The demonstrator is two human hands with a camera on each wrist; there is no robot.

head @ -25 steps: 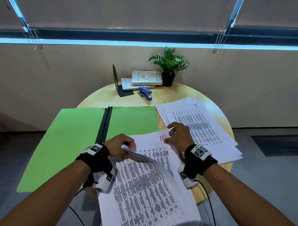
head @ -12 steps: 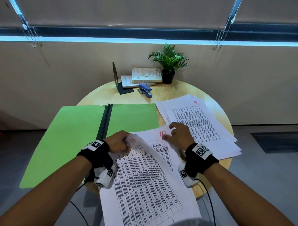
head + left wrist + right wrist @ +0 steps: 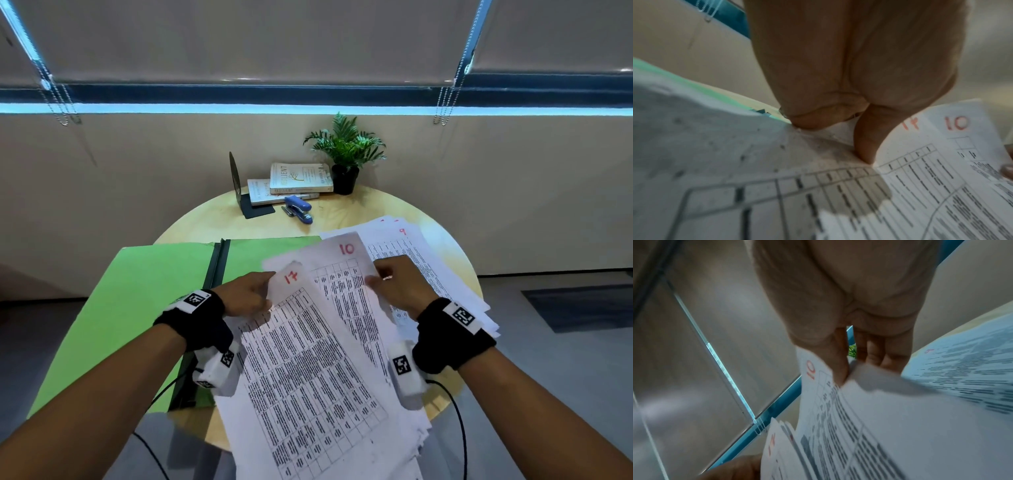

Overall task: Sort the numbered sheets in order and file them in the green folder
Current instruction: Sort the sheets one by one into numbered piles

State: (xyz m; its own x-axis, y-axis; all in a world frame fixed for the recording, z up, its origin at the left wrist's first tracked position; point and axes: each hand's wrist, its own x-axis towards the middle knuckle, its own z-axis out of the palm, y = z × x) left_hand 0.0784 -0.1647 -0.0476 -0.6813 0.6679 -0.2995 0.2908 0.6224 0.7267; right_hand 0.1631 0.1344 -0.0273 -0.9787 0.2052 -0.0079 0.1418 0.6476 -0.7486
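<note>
My left hand (image 3: 263, 291) pinches the top left corner of the sheet marked 17 (image 3: 308, 359), the front sheet of a bundle held up off the table. The same sheet marked 17 (image 3: 910, 170) shows under my thumb in the left wrist view. My right hand (image 3: 380, 284) pinches the right edge of the sheet marked 10 (image 3: 342, 270), fanned out behind it; thumb and fingers clamp the sheet marked 10 (image 3: 818, 386) in the right wrist view. The open green folder (image 3: 137, 301) lies flat on the left, its dark spine (image 3: 215, 267) up the middle.
A loose pile of sheets topped by the one marked 9 (image 3: 418, 253) lies on the right of the round wooden table (image 3: 359, 212). At the back stand a blue stapler (image 3: 298, 208), stacked books (image 3: 298, 180), a black bookend (image 3: 236, 181) and a potted plant (image 3: 346, 150).
Both hands have lifted the bundle off the table and toward me. The left hand peeled the front sheet up, so 17 now shows, and sheet 10 has fanned out to the right.
</note>
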